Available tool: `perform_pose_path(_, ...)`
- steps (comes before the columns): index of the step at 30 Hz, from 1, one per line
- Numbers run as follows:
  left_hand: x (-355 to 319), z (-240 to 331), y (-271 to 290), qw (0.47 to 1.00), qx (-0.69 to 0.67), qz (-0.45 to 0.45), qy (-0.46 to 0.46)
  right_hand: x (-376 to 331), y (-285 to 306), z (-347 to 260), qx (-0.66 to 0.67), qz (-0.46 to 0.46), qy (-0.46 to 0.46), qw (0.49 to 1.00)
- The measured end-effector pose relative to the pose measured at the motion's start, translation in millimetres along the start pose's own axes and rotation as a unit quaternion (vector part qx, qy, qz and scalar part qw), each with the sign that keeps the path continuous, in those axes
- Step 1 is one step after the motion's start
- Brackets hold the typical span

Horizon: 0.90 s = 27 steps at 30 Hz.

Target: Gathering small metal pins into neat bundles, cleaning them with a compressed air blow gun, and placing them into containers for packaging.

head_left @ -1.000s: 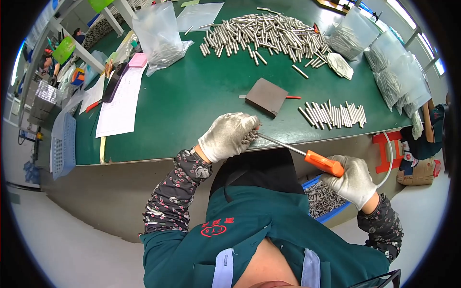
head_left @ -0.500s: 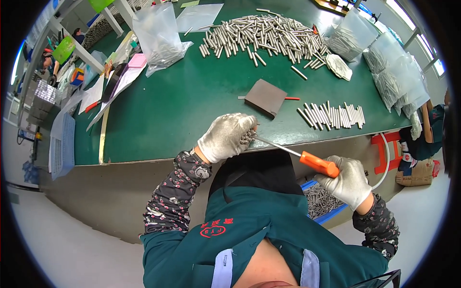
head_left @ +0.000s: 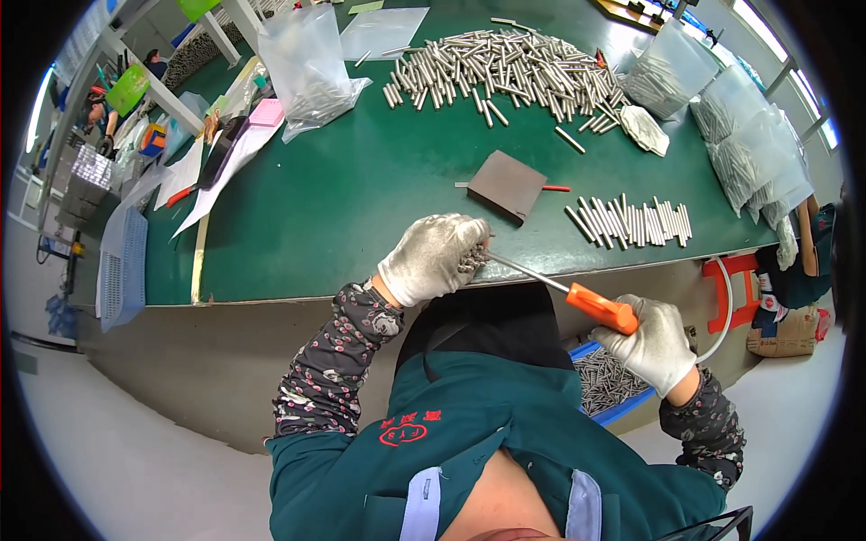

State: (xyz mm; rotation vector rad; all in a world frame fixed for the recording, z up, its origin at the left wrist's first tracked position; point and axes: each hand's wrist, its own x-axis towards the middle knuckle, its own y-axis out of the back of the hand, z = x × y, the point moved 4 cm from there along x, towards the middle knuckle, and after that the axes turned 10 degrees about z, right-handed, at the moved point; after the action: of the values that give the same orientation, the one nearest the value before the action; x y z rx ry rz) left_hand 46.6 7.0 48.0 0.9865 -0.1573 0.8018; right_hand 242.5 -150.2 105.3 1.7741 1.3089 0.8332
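Observation:
My gloved left hand (head_left: pixel 433 259) is closed around a bundle of small metal pins (head_left: pixel 473 259) at the table's front edge, their ends showing. In my gloved right hand (head_left: pixel 651 341) is an orange air blow gun (head_left: pixel 602 309), its long thin metal nozzle reaching left to the bundle. A pale hose runs from behind that hand up toward the table edge. Just beyond my left hand lies a dark brown block (head_left: pixel 507 186), with a red stick poking out on its right side. To the block's right, metal pins (head_left: pixel 631 222) lie side by side in a row.
A big heap of metal pins (head_left: pixel 505 72) covers the far middle of the green table (head_left: pixel 343 207). Bags of pins (head_left: pixel 753 158) stand along the right, a crumpled white glove (head_left: pixel 644 131) beside the heap. Below the table is a blue bin of pins (head_left: pixel 609 379).
The whole view has shifted slightly. My left hand still grips the pins, and the blow gun's nozzle stays at the bundle.

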Motion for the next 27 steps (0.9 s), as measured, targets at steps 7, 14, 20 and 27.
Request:
perform_pose_path(7,-0.5,-0.1,1.9,1.000,0.003,-0.008,0.016,5.1,2.4,-2.1,0.040,-0.006,-0.031,0.999)
perform_pose_path(14,-1.6,-2.2,3.1,0.999,-0.025,0.025,0.034,-0.7,-1.4,1.7,0.025,-0.020,-0.031,0.999)
perform_pose_path(20,-2.6,-6.0,0.6,0.997,-0.025,0.004,0.075,-8.5,-1.2,12.1,0.012,-0.027,-0.036,0.999)
perform_pose_path(27,-1.8,-5.9,2.0,0.997,-0.027,0.006,0.076,-9.0,-1.4,9.4,0.031,-0.038,-0.047,0.998)
